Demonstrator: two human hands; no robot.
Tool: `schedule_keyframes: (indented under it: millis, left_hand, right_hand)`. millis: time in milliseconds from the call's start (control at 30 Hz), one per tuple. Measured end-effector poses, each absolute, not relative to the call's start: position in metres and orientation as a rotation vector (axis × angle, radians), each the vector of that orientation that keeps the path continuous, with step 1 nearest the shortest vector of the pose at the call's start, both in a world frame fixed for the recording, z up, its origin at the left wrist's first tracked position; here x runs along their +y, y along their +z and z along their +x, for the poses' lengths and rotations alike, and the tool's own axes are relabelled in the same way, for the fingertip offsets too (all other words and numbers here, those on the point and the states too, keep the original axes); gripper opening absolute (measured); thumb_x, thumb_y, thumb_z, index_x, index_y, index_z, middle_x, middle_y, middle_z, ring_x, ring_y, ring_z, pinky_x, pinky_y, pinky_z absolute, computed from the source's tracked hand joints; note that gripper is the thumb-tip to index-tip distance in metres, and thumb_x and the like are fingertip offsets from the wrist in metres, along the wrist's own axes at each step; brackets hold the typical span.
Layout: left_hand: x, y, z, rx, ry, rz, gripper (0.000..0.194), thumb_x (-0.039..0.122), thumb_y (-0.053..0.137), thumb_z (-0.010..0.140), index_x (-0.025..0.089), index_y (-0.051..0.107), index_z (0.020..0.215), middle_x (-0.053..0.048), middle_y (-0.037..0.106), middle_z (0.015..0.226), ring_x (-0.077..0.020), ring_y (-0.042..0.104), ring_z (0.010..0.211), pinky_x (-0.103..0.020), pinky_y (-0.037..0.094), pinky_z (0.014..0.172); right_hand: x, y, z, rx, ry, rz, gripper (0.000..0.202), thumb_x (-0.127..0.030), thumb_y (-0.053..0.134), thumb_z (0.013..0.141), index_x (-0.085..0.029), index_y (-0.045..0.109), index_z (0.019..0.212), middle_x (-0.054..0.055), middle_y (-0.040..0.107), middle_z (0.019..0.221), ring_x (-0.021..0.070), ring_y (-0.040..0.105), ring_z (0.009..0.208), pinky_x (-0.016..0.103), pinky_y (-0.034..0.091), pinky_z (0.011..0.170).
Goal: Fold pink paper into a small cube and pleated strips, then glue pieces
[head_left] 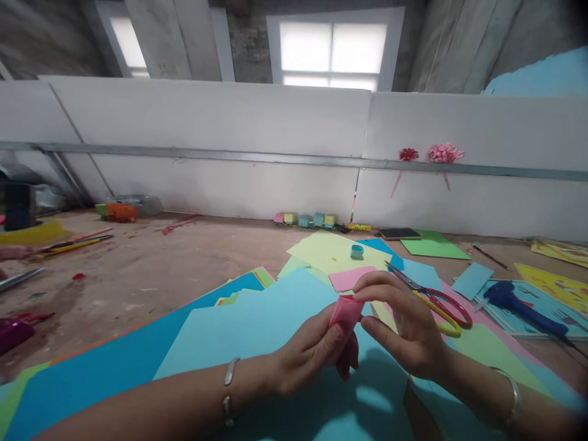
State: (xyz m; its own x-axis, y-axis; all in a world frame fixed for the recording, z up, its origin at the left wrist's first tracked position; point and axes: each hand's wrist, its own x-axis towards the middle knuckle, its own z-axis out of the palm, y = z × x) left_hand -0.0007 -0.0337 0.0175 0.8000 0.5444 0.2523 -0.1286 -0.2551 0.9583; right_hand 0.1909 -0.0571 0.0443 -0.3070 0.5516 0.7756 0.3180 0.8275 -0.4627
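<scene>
My left hand (316, 349) is closed around a folded piece of pink paper (345, 313), which tilts upward out of the grip with its top end showing. Beside it, my right hand (404, 324) has its fingers stretched toward the paper's top edge, fingertips at or touching it, thumb held apart below. Both hands are over a light blue sheet (257, 324). A flat pink paper piece (350, 278) lies just beyond the fingers. To the right of my right hand lie red-handled scissors (448, 306) and a yellow-handled pair (441, 318).
Layered coloured sheets spread across the table. A blue glue gun (526, 306) lies at right, its cord trailing off. Small paper blocks (305, 219) line the wall base; a small teal paper box (357, 252) sits nearer. Another person's hand (18, 252) shows at far left, near pencils (80, 244).
</scene>
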Motion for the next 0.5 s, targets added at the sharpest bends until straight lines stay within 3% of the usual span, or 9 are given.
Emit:
schedule_keyframes:
  millis: [100,300,500]
  left_hand:
    - [-0.033,0.016,-0.001,0.320,0.686,1.804,0.047,0.059,0.029,0.097,0.016,0.048,0.100,-0.004,0.056,0.078,-0.0131,0.051,0.063,-0.028,0.043,0.062]
    - [-0.029,0.008,-0.001,0.422,0.768,1.860,0.044,0.054,0.029,0.099,0.016,0.050,0.094,-0.003,0.057,0.079,-0.0128,0.054,0.065,-0.026,0.044,0.063]
    - [-0.028,0.002,-0.001,0.360,0.831,1.971,0.045,0.053,0.029,0.099,0.016,0.055,0.095,-0.005,0.061,0.081,-0.0138,0.056,0.067,-0.026,0.042,0.062]
  right_hand:
    - [-0.057,0.045,0.191,-1.961,0.227,-0.647,0.025,-0.007,0.059,0.084,-0.021,0.063,0.105,0.008,0.061,0.101,0.0197,0.060,0.095,0.036,0.054,0.082]
    - [-0.057,0.045,0.189,-1.950,0.155,-0.703,0.007,-0.013,0.061,0.087,-0.019,0.062,0.086,0.004,0.063,0.082,0.0157,0.061,0.080,0.028,0.051,0.070]
    - [-0.059,0.041,0.188,-1.951,0.101,-0.667,0.012,-0.020,0.057,0.092,-0.019,0.057,0.081,0.003,0.061,0.074,0.0145,0.056,0.071,0.027,0.047,0.065]
